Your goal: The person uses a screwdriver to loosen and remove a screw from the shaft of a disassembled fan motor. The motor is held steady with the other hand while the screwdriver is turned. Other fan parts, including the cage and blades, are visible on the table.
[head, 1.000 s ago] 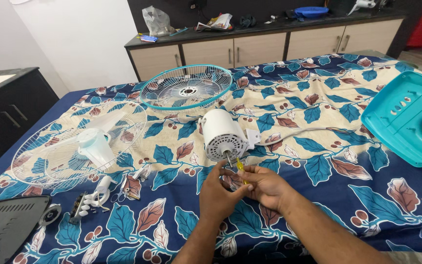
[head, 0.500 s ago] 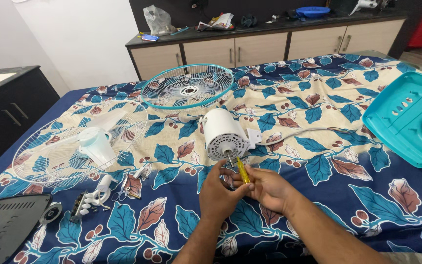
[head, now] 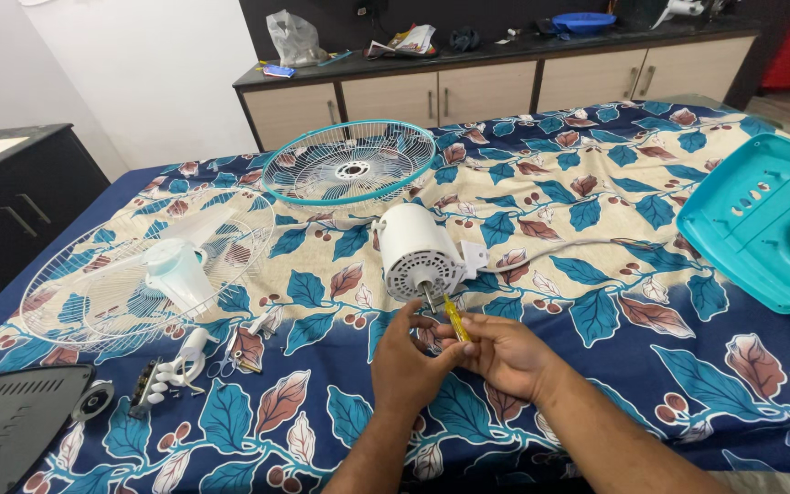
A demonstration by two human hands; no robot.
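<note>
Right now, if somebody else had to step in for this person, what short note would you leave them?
Left hand: curled by the motor's shaft, touching the screwdriver.
Right hand: holds the yellow screwdriver, tip at the face of the white fan motor.
Motor lies on the leaf-print bedsheet.
Done: teal-rimmed grille, white grille with the blade on it, and teal base lie apart.
Left: the motor housing is unopened.

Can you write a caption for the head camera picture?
Two hands, left and right, hold a yellow screwdriver at a white fan motor.
</note>
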